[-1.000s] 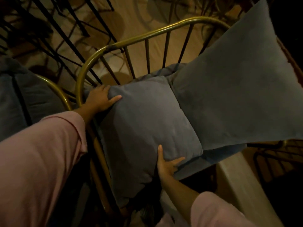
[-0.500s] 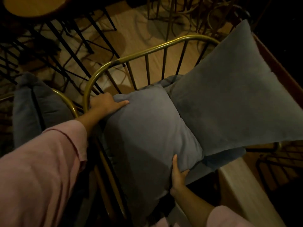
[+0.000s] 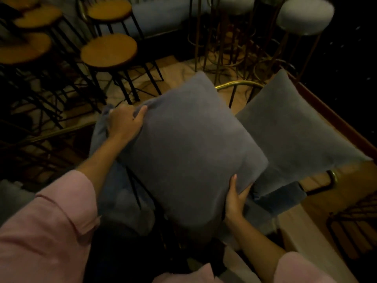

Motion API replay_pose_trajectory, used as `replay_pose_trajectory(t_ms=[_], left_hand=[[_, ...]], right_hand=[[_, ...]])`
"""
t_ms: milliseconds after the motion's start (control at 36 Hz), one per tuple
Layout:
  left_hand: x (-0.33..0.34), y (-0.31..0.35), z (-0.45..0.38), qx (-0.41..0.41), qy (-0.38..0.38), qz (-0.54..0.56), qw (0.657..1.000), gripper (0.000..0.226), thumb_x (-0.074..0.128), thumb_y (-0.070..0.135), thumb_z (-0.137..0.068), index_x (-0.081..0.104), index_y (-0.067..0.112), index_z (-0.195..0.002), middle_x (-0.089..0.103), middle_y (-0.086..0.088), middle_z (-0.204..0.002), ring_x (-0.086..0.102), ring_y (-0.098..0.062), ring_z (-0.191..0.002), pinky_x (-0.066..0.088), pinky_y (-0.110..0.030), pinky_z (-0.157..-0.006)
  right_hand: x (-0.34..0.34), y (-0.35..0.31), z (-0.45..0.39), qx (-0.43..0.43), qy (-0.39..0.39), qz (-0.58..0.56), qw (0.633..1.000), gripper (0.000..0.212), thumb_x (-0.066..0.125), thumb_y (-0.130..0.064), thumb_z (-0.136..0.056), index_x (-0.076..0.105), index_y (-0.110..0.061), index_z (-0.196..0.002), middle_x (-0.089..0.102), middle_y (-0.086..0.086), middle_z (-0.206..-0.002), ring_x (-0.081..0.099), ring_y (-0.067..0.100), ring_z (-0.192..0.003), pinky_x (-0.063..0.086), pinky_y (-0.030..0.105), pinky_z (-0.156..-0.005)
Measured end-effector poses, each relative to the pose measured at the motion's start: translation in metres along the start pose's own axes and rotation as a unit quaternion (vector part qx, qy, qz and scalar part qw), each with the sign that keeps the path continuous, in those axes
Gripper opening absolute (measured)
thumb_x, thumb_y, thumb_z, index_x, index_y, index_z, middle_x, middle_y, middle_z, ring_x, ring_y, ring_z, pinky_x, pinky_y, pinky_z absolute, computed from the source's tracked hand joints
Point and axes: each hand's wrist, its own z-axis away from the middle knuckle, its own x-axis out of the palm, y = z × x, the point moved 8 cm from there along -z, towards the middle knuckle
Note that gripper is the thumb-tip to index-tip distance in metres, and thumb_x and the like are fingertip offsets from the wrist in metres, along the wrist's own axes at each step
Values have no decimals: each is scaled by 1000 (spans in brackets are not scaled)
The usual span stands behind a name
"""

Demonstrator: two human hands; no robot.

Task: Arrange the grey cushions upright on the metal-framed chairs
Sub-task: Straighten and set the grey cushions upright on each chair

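Note:
I hold a grey square cushion (image 3: 189, 152) tilted up in front of me, over the brass-framed chair (image 3: 238, 85), whose curved back rail shows behind it. My left hand (image 3: 124, 123) grips its upper left corner. My right hand (image 3: 236, 198) grips its lower right edge. A second grey cushion (image 3: 293, 129) leans upright on the right side of the chair, against a wooden ledge. The chair's blue-grey seat pad (image 3: 281, 199) shows below it. Another cushioned seat (image 3: 120, 193) lies under my left arm.
Round wooden stools (image 3: 109, 50) with black legs crowd the upper left. Tall stools with pale padded tops (image 3: 305, 16) on thin brass legs stand at the upper right. A pale table edge (image 3: 306, 242) lies at the lower right, with a dark wire frame (image 3: 355, 225) beyond it.
The cushion lay flat on the seat with my hands pressed on it; both hands have since lifted it upward and tilted it. The view has risen toward the stools.

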Motion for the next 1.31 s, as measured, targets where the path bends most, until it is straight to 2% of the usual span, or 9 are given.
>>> replay_pose_trajectory(t_ms=[111, 250, 417, 556, 806, 889, 1000, 1139, 1306], left_hand=[[-74, -38, 12, -12, 77, 72, 994, 43, 45, 44, -96, 50, 9, -72, 54, -16, -74, 57, -34, -73, 37, -34, -62], [-162, -104, 53, -94, 177, 194, 960, 49, 51, 46, -92, 56, 12, -127, 67, -13, -119, 63, -26, -107, 52, -38, -89], [-244, -205, 139, -186, 288, 148, 928, 56, 43, 50, -94, 53, 3, -65, 61, -36, -75, 57, -42, -64, 39, -42, -58], [-289, -274, 231, -266, 347, 124, 891, 53, 45, 40, -98, 64, -5, -77, 61, -32, -76, 52, -33, -57, 34, -37, -63], [-288, -340, 363, -441, 386, 104, 804, 55, 41, 36, -102, 65, -13, -106, 64, -39, -101, 61, -49, -97, 33, -38, -72], [-273, -343, 391, -510, 362, 84, 776, 49, 39, 30, -103, 60, -9, -123, 60, -38, -120, 53, -48, -116, 28, -42, -100], [-213, -370, 386, -478, 280, 147, 819, 54, 46, 34, -98, 39, 9, -146, 47, -24, -145, 45, -41, -133, 35, -45, -110], [-71, -352, 351, -361, -135, 130, 914, 88, 51, 54, -91, -8, 35, -153, -11, -2, -164, -6, -32, -151, 10, -62, -117], [-38, -350, 345, -368, -124, 43, 921, 80, 32, 65, -92, -16, 38, -150, -29, 3, -160, -29, -30, -146, -6, -69, -112]], right_hand=[[30, -55, 19, -91, -37, 4, 995, 82, 56, -54, -92, 12, -34, -158, 27, -3, -162, 33, 22, -145, 32, 33, -110], [87, -121, 60, -196, -124, 23, 972, 84, 59, -57, -90, 12, -37, -157, 27, -6, -162, 33, 19, -145, 31, 42, -118], [171, -156, 134, -280, -226, 44, 932, 89, 67, -56, -85, 19, -30, -157, 35, -4, -160, 38, 17, -143, 36, 44, -117], [239, -138, 208, -311, -321, 94, 890, 98, 71, -60, -79, 19, -31, -157, 33, -6, -160, 37, 13, -144, 35, 41, -118], [322, -62, 286, -315, -436, 254, 804, 106, 68, -67, -77, 8, -34, -158, 26, -1, -162, 33, 23, -145, 33, 46, -117], [346, -37, 292, -318, -459, 310, 770, 111, 62, -80, -71, 5, -38, -156, 26, -2, -163, 34, 27, -145, 33, 49, -117], [360, 6, 276, -315, -433, 471, 701, 112, 54, -87, -67, -6, -47, -153, 27, 17, -157, 31, 41, -142, 30, 54, -116], [350, 70, 273, -352, -462, 622, 525, 98, 43, -85, -76, -10, -51, -152, -8, 12, -166, 2, 39, -152, 14, 58, -120], [345, 80, 272, -381, -428, 599, 560, 89, 38, -81, -83, -5, -48, -154, -8, 10, -167, -1, 38, -153, 10, 56, -120]])
